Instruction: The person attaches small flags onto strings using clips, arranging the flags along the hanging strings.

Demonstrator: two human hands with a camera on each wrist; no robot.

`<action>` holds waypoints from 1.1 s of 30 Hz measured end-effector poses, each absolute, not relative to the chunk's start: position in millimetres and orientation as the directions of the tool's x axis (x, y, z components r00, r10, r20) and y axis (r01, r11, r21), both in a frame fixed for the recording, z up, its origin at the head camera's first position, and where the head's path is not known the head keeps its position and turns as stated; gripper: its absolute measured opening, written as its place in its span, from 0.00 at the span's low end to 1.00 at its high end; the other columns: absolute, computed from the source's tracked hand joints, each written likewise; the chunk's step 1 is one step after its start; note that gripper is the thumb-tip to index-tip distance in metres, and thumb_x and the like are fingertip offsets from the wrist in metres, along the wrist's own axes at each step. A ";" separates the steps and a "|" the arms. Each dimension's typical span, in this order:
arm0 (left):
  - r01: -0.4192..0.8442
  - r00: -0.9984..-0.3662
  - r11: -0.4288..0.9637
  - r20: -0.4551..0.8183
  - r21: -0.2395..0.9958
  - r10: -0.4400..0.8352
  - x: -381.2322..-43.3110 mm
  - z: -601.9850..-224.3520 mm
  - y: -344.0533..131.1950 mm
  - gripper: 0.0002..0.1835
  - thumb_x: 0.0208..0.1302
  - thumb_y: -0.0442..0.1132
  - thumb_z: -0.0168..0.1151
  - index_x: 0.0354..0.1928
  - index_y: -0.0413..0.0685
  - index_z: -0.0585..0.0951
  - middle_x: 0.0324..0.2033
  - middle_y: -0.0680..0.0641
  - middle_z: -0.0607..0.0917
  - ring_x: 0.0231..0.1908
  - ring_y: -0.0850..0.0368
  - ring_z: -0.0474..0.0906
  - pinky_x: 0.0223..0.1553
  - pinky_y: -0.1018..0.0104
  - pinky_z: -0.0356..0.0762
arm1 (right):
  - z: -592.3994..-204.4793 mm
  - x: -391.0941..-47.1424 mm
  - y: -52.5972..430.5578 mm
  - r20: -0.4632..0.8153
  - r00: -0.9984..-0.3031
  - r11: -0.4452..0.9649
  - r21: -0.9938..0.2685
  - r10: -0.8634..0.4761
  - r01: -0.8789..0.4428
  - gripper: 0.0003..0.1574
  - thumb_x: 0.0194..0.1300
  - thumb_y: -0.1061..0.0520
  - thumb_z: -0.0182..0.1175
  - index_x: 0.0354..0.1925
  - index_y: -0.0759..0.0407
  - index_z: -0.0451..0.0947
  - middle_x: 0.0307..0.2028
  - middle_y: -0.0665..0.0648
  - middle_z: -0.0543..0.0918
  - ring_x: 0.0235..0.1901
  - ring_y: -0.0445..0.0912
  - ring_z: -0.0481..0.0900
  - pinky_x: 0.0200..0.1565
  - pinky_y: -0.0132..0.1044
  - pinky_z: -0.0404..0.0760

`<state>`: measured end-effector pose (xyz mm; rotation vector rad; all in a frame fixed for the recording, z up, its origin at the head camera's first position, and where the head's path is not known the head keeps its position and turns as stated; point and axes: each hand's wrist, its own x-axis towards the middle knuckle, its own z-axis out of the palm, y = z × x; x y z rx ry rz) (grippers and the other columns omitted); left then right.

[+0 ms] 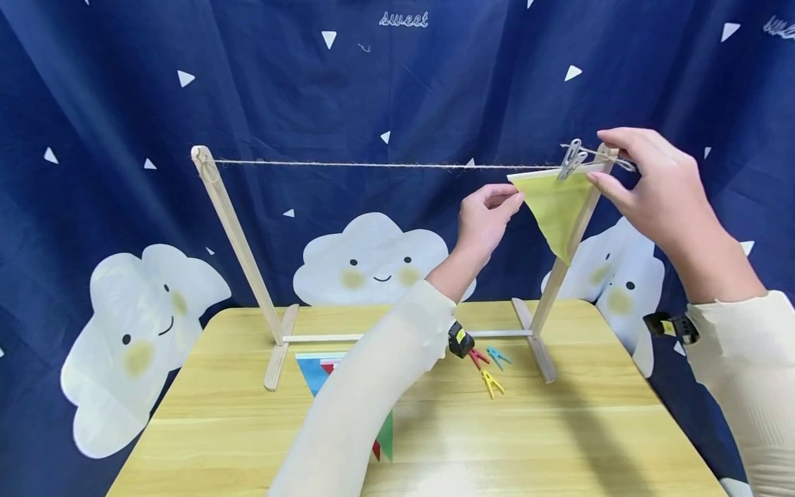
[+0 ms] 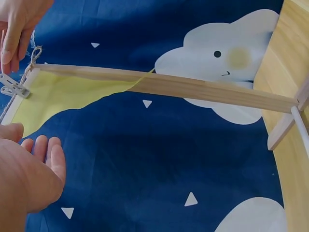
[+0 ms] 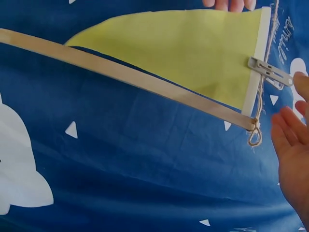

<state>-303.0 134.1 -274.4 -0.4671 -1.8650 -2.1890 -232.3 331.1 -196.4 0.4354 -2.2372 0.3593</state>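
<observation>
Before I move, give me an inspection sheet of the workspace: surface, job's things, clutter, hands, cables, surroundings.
Surface: light wood-grain table, partly hidden by the left sleeve.
Job's things: string strung across the wooden stand; grey clip on the white top edge of the yellow flag, near the right post; pennants, red peg, blue peg and yellow peg lie on the table.
Clutter: nothing seen beyond these.
Left hand: at the flag's left corner; grip unclear.
Right hand: beside the clip, thumb and fingers apart.
Cables: nothing seen.
Surroundings: patterned dark blue curtain behind.
</observation>
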 end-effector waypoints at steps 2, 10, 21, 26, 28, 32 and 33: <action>0.378 -0.919 -0.168 0.391 0.910 0.048 -300.6 -275.7 130.4 0.10 0.66 0.34 0.71 0.47 0.39 0.88 0.40 0.42 0.90 0.35 0.68 0.83 0.40 0.78 0.82 | -200.8 -229.9 331.3 0.784 -0.596 0.893 -0.132 -0.172 -0.431 0.38 0.63 0.64 0.72 0.70 0.58 0.74 0.66 0.65 0.78 0.60 0.62 0.77 0.70 0.48 0.73; 0.409 -0.898 -0.158 0.427 0.899 0.105 -292.5 -281.2 113.0 0.14 0.67 0.34 0.70 0.52 0.38 0.86 0.48 0.42 0.90 0.45 0.65 0.85 0.48 0.78 0.81 | -226.1 -222.8 327.3 0.839 -0.532 0.856 -0.189 -0.114 -0.480 0.42 0.59 0.69 0.73 0.70 0.61 0.72 0.68 0.64 0.76 0.67 0.60 0.74 0.71 0.26 0.64; 0.377 -0.900 -0.210 0.410 0.902 0.147 -279.7 -301.7 82.8 0.14 0.68 0.33 0.69 0.54 0.41 0.86 0.51 0.44 0.90 0.51 0.60 0.87 0.52 0.70 0.84 | -263.5 -215.7 323.0 0.849 -0.522 0.816 -0.242 -0.083 -0.525 0.47 0.55 0.72 0.73 0.71 0.61 0.69 0.71 0.63 0.73 0.70 0.58 0.72 0.69 0.20 0.61; 0.401 -0.885 -0.220 0.438 0.889 0.160 -275.2 -312.5 72.1 0.15 0.68 0.31 0.68 0.55 0.37 0.84 0.52 0.39 0.88 0.52 0.57 0.87 0.54 0.68 0.83 | -279.2 -213.2 320.1 0.856 -0.506 0.799 -0.228 -0.108 -0.556 0.41 0.62 0.62 0.72 0.71 0.62 0.70 0.70 0.63 0.74 0.68 0.60 0.73 0.69 0.22 0.63; 0.399 -0.884 -0.216 0.437 0.891 0.168 -273.2 -316.7 67.6 0.15 0.68 0.31 0.68 0.56 0.36 0.84 0.53 0.38 0.88 0.53 0.55 0.87 0.56 0.68 0.83 | -286.1 -211.8 318.3 0.854 -0.506 0.793 -0.224 -0.120 -0.566 0.39 0.67 0.53 0.70 0.70 0.62 0.70 0.69 0.63 0.75 0.67 0.61 0.73 0.68 0.22 0.64; 0.407 -0.879 -0.202 0.442 0.891 0.180 -270.1 -323.1 57.9 0.16 0.68 0.31 0.68 0.56 0.35 0.83 0.53 0.37 0.87 0.54 0.53 0.86 0.58 0.68 0.82 | -299.8 -209.7 316.2 0.844 -0.515 0.782 -0.217 -0.150 -0.584 0.46 0.72 0.33 0.59 0.71 0.64 0.69 0.68 0.66 0.74 0.66 0.63 0.73 0.69 0.21 0.62; 0.409 -0.879 -0.199 0.443 0.891 0.178 -269.3 -324.2 55.0 0.16 0.68 0.31 0.68 0.56 0.36 0.84 0.53 0.37 0.87 0.54 0.53 0.86 0.58 0.68 0.82 | -303.3 -209.3 315.7 0.843 -0.515 0.775 -0.220 -0.154 -0.592 0.44 0.72 0.35 0.60 0.71 0.65 0.69 0.68 0.67 0.74 0.65 0.64 0.73 0.69 0.22 0.62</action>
